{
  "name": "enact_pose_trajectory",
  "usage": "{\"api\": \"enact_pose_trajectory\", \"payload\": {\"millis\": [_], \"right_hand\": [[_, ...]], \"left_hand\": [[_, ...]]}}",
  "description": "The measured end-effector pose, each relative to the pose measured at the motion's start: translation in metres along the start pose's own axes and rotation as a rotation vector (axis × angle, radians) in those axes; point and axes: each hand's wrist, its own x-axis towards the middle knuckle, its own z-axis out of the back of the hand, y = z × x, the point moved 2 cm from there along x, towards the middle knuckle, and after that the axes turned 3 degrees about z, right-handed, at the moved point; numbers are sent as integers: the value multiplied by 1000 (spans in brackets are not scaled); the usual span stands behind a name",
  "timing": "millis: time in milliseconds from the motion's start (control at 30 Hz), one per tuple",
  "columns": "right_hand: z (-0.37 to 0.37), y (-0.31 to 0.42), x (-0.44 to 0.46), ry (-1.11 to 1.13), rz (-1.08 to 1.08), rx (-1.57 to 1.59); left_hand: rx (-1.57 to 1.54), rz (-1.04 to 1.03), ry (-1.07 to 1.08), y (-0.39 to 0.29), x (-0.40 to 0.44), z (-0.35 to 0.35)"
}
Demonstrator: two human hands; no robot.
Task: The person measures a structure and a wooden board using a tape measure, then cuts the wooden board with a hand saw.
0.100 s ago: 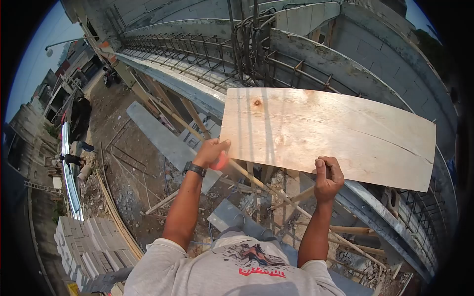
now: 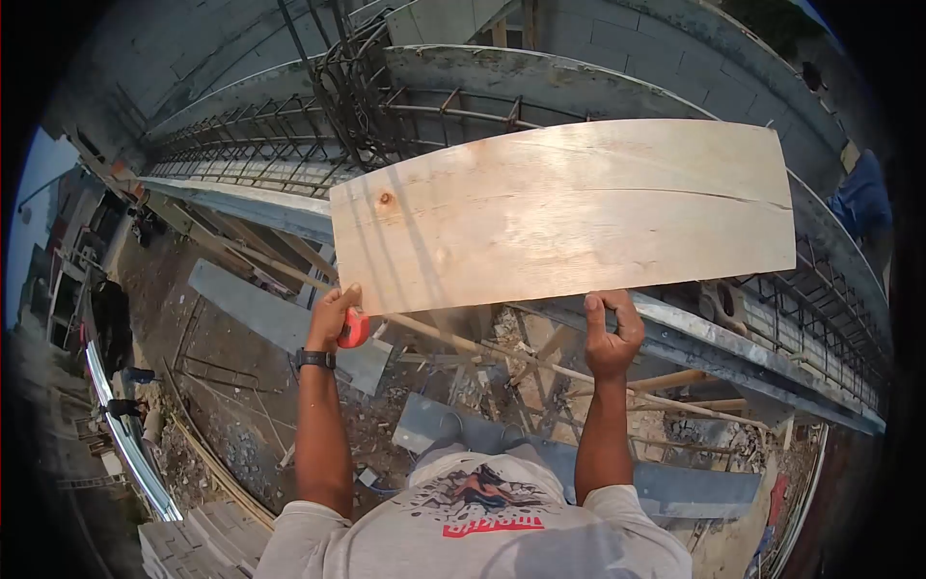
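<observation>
Left hand (image 2: 333, 317) clamps pale rectangular plywood board (image 2: 569, 212), near-left corner, plus red rounded tape measure (image 2: 355, 329); right hand (image 2: 612, 338) pinches near edge. Hold level.

Both arms (image 2: 323, 434) reach forward with fingers (image 2: 627, 314) bent.

Part of the red tape measure (image 2: 355, 331) is hidden by the left grip (image 2: 328, 320). The far face of the wooden board (image 2: 569, 217), above both grips, is not visible, and this board covers some steel bars (image 2: 453, 109) behind it. Far right of the right grip (image 2: 613, 338), a blue shape (image 2: 861, 198) is too blurred to tell. Below the left grip, grey blocks (image 2: 198, 542) are cut by the bottom edge.
</observation>
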Motion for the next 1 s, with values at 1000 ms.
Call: {"api": "enact_pose_trajectory", "payload": {"millis": [1000], "right_hand": [[257,-161,86,512,-487,-1007]], "left_hand": [[28,-36,-220,19,-43,-18]]}}
